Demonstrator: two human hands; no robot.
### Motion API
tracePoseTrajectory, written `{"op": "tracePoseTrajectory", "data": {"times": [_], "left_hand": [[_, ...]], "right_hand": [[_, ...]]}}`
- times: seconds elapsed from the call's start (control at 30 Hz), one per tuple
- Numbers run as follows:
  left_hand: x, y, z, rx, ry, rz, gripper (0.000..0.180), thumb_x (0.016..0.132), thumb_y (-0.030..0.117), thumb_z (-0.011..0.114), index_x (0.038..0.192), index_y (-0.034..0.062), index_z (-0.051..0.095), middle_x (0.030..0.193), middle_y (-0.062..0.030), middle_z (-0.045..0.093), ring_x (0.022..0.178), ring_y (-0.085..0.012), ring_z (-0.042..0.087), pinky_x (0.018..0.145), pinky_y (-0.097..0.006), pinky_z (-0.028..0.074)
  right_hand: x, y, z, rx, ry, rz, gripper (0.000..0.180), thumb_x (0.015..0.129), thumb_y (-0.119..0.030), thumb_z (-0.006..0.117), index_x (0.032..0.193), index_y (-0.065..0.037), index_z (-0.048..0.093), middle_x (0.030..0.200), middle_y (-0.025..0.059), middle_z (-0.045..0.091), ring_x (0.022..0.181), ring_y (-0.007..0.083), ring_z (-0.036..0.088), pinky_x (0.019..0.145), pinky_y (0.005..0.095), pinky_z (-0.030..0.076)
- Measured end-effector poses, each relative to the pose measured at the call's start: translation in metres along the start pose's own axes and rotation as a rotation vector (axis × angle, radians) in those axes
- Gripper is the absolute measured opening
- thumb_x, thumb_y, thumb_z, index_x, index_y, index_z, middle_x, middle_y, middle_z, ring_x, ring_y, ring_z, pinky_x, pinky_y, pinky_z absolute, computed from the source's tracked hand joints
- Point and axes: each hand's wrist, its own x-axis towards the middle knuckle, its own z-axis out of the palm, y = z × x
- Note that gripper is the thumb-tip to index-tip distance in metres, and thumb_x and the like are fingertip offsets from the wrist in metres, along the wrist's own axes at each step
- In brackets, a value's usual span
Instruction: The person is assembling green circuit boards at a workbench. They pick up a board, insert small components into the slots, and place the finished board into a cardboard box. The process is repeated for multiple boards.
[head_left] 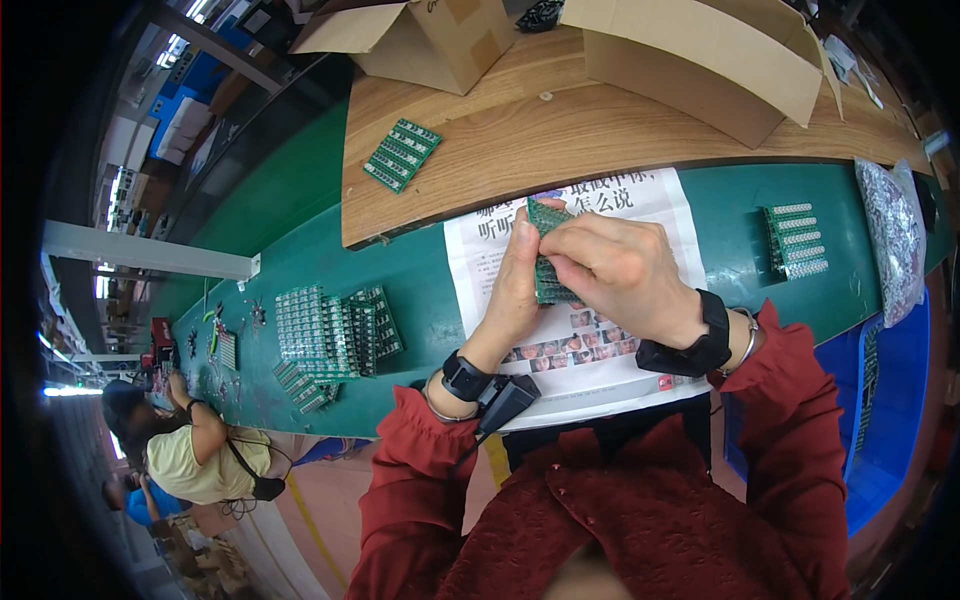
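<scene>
Green rectangular circuit board [554, 287], gripped at its left edge by bare left hand [513, 285], bare right hand [625, 268] pinching and hiding its middle, above white printed newspaper [474, 265], stacked green-and-white circuit panels [302, 322] leftward.

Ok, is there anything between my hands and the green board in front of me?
Nothing visible: your left hand and right hand are both directly on the board. The newspaper lies beneath, not in between.
</scene>
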Motion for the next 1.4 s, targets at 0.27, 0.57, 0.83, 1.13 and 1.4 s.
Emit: {"op": "tracePoseTrajectory", "data": {"times": [0.27,0.57,0.83,1.13,1.4], "left_hand": [[0.002,-0.005,-0.010,0.113,0.005,-0.017,0.053,0.097,0.054,0.032,0.125,0.0096,0.043,0.104,-0.0062,0.057,0.095,-0.0139,0.058,0.079,-0.028,0.049],[0.000,0.014,0.004,-0.090,-0.025,-0.106,0.063,0.093,0.063,0.032,0.126,0.0092,0.035,0.096,-0.0100,0.056,0.072,-0.0165,0.062,0.048,-0.026,0.051],[-0.004,0.011,-0.002,-0.043,-0.080,-0.118,0.058,0.098,0.054,0.028,0.131,0.0070,0.036,0.104,-0.0104,0.054,0.087,-0.0158,0.059,0.067,-0.027,0.054],[0.001,0.004,0.001,0.043,-0.052,0.039,0.057,0.101,0.045,0.026,0.141,0.0051,0.031,0.121,-0.0067,0.050,0.112,-0.0162,0.049,0.098,-0.030,0.037],[-0.003,0.015,0.005,-0.219,-0.064,-0.082,0.066,0.097,0.058,0.027,0.143,0.0101,0.028,0.121,-0.0081,0.051,0.109,-0.0166,0.053,0.090,-0.033,0.046]], "right_hand": [[0.003,0.009,0.003,0.072,0.001,-0.102,0.019,0.070,0.005,0.065,0.087,-0.001,0.059,0.081,0.0104,0.060,0.070,0.0270,0.062,0.058,0.0336,0.051],[-0.003,0.013,-0.009,0.151,-0.056,0.038,0.022,0.074,-0.001,0.068,0.095,-0.002,0.061,0.079,0.0098,0.061,0.072,0.0264,0.062,0.062,0.0335,0.051],[-0.001,0.011,0.000,0.231,-0.065,-0.006,0.022,0.071,0.003,0.068,0.092,-0.001,0.062,0.078,0.0098,0.062,0.070,0.0250,0.061,0.061,0.0321,0.049],[0.002,0.005,0.002,0.070,-0.075,-0.157,0.023,0.067,0.006,0.064,0.087,-0.002,0.058,0.079,0.0100,0.057,0.072,0.0265,0.059,0.059,0.0344,0.050],[0.003,0.014,-0.004,0.179,0.033,-0.073,0.021,0.070,0.004,0.068,0.091,-0.001,0.063,0.076,0.0101,0.061,0.068,0.0271,0.061,0.059,0.0332,0.049]]}}
